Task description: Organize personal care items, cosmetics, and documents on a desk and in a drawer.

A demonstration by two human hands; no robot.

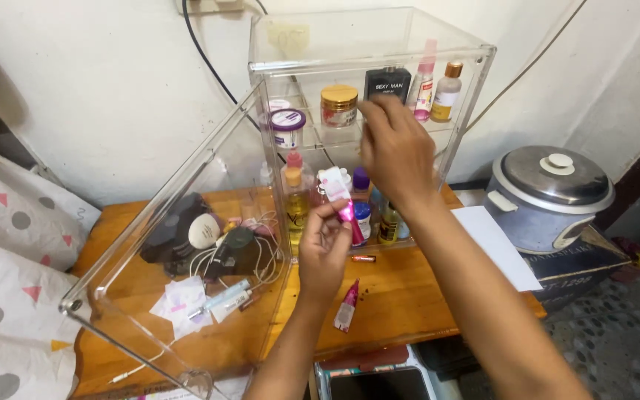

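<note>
Before the clear acrylic cabinet [475, 55] on the wooden table [401, 296], a pink tube with a white cap [340, 198] is gripped upright in the left hand [322, 248]. Right hand [394, 144] is raised to the upper shelf, fingers loosely curled, nothing seen held, just beside a gold-lidded jar [339, 105] and a black box [387, 83]. Cabinet door [164, 222] is swung open leftward. A second pink tube [347, 305] is lying on the table near the left wrist.
</note>
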